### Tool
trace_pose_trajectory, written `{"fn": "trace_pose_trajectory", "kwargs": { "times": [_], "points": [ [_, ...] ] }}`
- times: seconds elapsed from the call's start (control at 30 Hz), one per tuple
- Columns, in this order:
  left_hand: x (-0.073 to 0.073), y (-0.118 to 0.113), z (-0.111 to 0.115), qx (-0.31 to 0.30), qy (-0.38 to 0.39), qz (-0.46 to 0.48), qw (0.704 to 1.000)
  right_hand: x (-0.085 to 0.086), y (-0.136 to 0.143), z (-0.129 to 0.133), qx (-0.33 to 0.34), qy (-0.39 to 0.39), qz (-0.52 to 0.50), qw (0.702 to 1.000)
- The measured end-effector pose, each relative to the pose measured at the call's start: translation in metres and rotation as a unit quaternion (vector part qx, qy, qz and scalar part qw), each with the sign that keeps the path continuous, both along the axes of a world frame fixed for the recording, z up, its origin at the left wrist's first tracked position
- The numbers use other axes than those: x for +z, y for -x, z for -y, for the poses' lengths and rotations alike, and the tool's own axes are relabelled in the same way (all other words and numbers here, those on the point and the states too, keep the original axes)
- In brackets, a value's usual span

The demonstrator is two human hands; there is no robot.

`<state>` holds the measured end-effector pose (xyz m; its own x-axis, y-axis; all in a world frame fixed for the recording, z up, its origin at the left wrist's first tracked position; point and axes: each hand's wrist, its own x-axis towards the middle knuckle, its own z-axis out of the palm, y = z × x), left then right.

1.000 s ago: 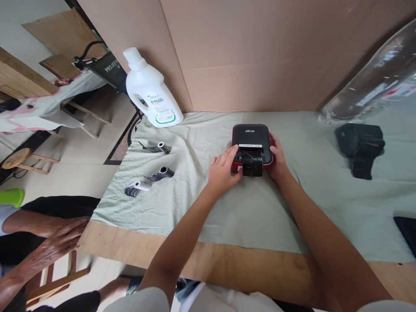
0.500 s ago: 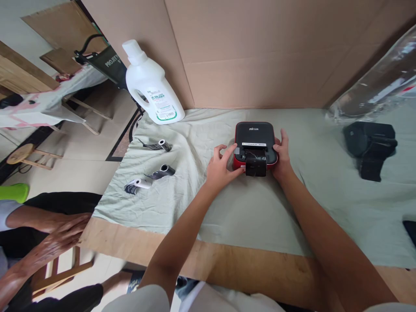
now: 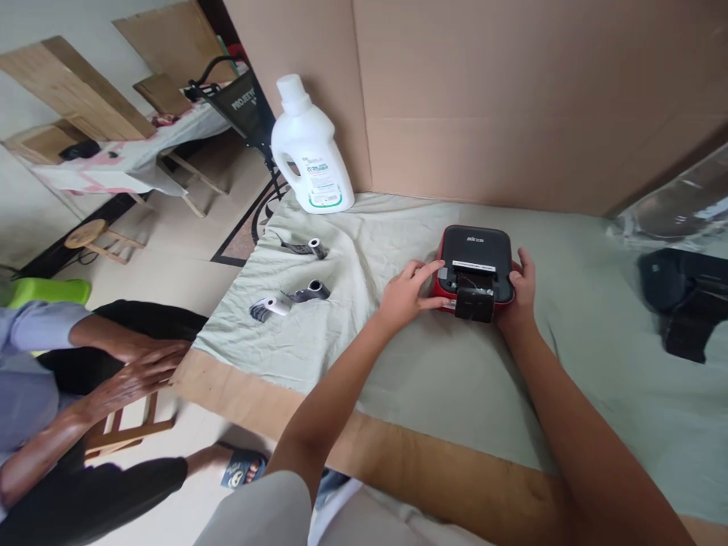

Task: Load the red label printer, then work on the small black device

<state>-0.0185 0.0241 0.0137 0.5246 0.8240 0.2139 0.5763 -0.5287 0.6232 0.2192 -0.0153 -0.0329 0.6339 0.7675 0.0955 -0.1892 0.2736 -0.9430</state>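
A small black and red label printer (image 3: 476, 254) lies on the pale green cloth (image 3: 444, 371). A black roll piece (image 3: 474, 303) sticks out at its near edge. My left hand (image 3: 406, 294) grips the printer's left side, with the fingers on its top near the slot. My right hand (image 3: 522, 292) clasps the printer's right side. Three small rolls with dark tape lie to the left on the cloth: one far (image 3: 312, 247), one in the middle (image 3: 312, 291) and a white one nearest (image 3: 271, 307).
A white detergent bottle (image 3: 309, 161) stands at the back left against a cardboard wall (image 3: 512, 98). A black pouch (image 3: 685, 299) lies at the right, with clear plastic wrap (image 3: 676, 212) behind it. Another person sits at the left, hands (image 3: 139, 371) on their knees. The table's wooden edge (image 3: 398, 462) is bare.
The view has swung left, so everything sits further right in the picture. My left fingers shifted on the printer's top near the slot. My right hand stays on its right side.
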Motion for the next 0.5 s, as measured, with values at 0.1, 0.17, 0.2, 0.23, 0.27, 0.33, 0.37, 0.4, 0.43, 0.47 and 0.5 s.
{"fn": "trace_pose_trajectory", "kwargs": {
  "times": [0.1, 0.17, 0.2, 0.23, 0.27, 0.33, 0.37, 0.4, 0.43, 0.47, 0.5],
  "points": [
    [0.027, 0.041, -0.022, 0.046, -0.06, -0.01, 0.997, 0.0, -0.001, -0.001, -0.002, -0.008, -0.006, 1.0],
    [0.046, 0.083, -0.048, 0.141, -0.098, -0.061, 0.983, 0.002, 0.0, -0.002, -0.003, -0.009, -0.012, 1.0],
    [0.054, 0.105, -0.063, 0.196, -0.104, -0.112, 0.969, 0.004, 0.001, -0.003, -0.002, -0.009, -0.015, 1.0],
    [0.06, 0.126, -0.077, 0.237, -0.094, -0.17, 0.952, 0.006, 0.001, -0.003, -0.002, -0.009, -0.017, 1.0],
    [0.065, 0.145, -0.091, 0.249, -0.069, -0.223, 0.94, 0.007, 0.002, -0.003, -0.002, -0.011, -0.02, 1.0],
    [0.069, 0.173, -0.112, 0.215, -0.01, -0.302, 0.929, 0.01, 0.004, -0.004, 0.001, -0.015, -0.021, 1.0],
    [0.07, 0.182, -0.119, 0.185, 0.008, -0.325, 0.927, 0.01, 0.004, -0.004, 0.003, -0.019, -0.019, 1.0],
    [0.071, 0.188, -0.122, 0.155, 0.018, -0.34, 0.927, 0.01, 0.004, -0.005, 0.006, -0.021, -0.016, 1.0],
    [0.074, 0.192, -0.123, 0.131, 0.018, -0.348, 0.928, 0.01, 0.004, -0.005, 0.01, -0.022, -0.014, 1.0],
    [0.078, 0.194, -0.121, 0.117, 0.007, -0.345, 0.931, 0.009, 0.003, -0.006, 0.012, -0.023, -0.011, 1.0],
    [0.084, 0.196, -0.118, 0.115, -0.009, -0.336, 0.935, 0.008, 0.003, -0.006, 0.014, -0.023, -0.007, 1.0]
  ]
}}
